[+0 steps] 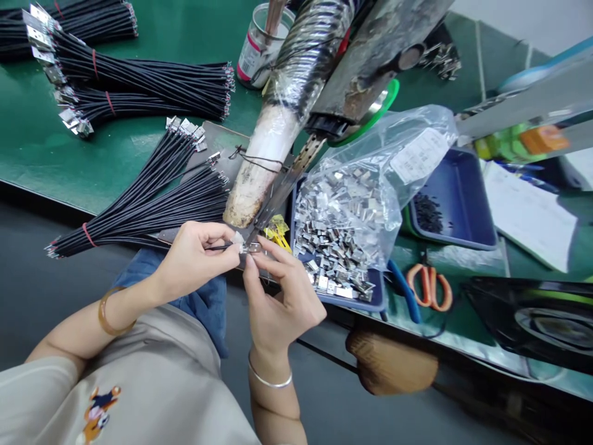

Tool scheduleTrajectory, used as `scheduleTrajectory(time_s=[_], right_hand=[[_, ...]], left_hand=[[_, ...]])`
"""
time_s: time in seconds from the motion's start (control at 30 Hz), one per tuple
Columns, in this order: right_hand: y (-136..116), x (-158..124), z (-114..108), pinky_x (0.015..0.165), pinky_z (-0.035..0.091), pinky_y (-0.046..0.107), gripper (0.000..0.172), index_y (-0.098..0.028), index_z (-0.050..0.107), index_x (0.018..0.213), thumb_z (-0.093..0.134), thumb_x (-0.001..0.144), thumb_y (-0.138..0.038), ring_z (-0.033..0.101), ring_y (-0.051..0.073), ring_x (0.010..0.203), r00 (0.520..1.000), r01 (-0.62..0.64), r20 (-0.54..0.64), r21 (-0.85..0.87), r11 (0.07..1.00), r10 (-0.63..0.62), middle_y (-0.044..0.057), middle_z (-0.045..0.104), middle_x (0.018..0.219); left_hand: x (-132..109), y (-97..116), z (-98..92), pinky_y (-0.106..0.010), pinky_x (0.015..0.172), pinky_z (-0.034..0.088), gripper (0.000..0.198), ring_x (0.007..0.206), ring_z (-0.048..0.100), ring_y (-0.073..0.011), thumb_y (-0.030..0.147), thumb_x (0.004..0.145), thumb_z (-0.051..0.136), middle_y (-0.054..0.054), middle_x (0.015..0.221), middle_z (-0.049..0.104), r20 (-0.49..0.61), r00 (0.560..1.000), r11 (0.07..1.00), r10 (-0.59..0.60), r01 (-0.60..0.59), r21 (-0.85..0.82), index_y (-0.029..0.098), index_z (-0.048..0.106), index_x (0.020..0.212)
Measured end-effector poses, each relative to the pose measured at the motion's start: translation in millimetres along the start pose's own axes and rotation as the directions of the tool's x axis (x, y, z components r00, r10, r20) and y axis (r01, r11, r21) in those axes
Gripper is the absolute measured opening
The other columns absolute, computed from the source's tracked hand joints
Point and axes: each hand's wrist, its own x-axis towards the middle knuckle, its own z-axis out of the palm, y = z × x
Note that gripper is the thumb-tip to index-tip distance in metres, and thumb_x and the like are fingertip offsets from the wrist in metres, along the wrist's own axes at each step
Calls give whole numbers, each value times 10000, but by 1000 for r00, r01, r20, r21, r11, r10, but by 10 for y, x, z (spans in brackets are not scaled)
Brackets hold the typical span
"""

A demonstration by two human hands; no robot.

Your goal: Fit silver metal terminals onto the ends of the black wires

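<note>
My left hand (197,253) pinches the end of a black cable (217,248), close to a small whitish piece at its tip. Opposite it, my right hand (282,287) grips a small silver metal connector shell (252,246) between thumb and fingers. Cable tip and shell meet or nearly meet under the soldering iron's metal shaft (290,179); whether they touch I cannot tell. Left of my hands lies a bundle of black cables (152,204), some with silver connectors on their ends. A blue tray (377,296) of loose metal shells (338,253) sits just right of my right hand.
A wrapped duct (278,117) hangs over the work spot. More tied cable bundles (148,80) lie at the back left. A plastic jar (259,43), a clear bag (407,142), a blue bin (467,191), orange-handled scissors (430,287) and a black fan-like device (542,318) stand around.
</note>
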Motion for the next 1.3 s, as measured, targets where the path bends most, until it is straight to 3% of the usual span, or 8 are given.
scheduleTrajectory(time_s=[0.13,0.37,0.67,0.8,0.9,1.0,1.17,1.3], right_hand=[[-13,-5,-1,825,636,272,144,-196,683,889,749,836,-80,783,177,932,1000,8,-6,0,1000,-8,63,806,1002],[-4,-51,2,677,632,225,135,-212,660,868,743,846,-107,789,167,848,998,-57,-8,12,998,57,47,809,985],[-47,-7,8,737,638,255,135,-206,670,856,747,846,-96,785,179,890,1000,-8,-22,5,1000,8,56,804,985],[-8,-82,-9,683,642,247,134,-204,654,873,733,852,-98,789,176,843,995,-101,-4,56,993,101,49,802,1009],[42,-102,-65,490,584,228,98,-200,667,950,701,890,-130,724,132,556,977,-111,-163,170,979,139,5,771,833],[81,-80,-142,341,469,221,152,-215,665,1075,678,923,-206,556,93,337,933,4,-352,224,974,77,-82,625,597],[98,-81,-163,563,636,262,234,-223,647,1117,663,913,-110,763,155,625,984,-68,-153,146,987,90,-3,791,856],[65,-78,-86,782,663,293,172,-215,662,956,709,863,-77,795,190,899,998,58,20,14,998,-58,54,807,1035]], left_hand=[[-19,8,-6,-164,466,322,126,470,295,-41,198,724,616,78,501,418,-4,1000,1000,3,-3,16,119,689,659],[-34,-28,-20,-173,460,266,151,503,290,-54,218,727,607,59,524,414,26,999,994,-44,41,106,114,688,654],[-64,10,0,-175,473,290,156,524,303,-59,248,731,617,48,567,461,-11,1000,994,-18,19,103,120,676,664],[-54,-16,-12,-194,471,239,145,509,251,-59,231,725,592,69,528,372,9,999,992,-31,30,120,125,670,666],[-45,-51,-27,-207,478,189,160,514,227,-59,242,725,582,74,524,301,27,998,990,-50,46,130,125,631,627],[-42,-65,-43,-214,486,165,173,521,221,-60,251,725,582,73,528,272,44,996,991,-76,71,112,128,605,606],[-47,-22,-72,-209,481,178,150,508,235,-58,255,711,594,77,515,294,98,988,992,-117,111,66,126,614,637],[-41,-11,-82,-196,473,197,148,498,247,-54,250,719,611,77,507,320,101,989,993,-112,107,53,121,628,647]])
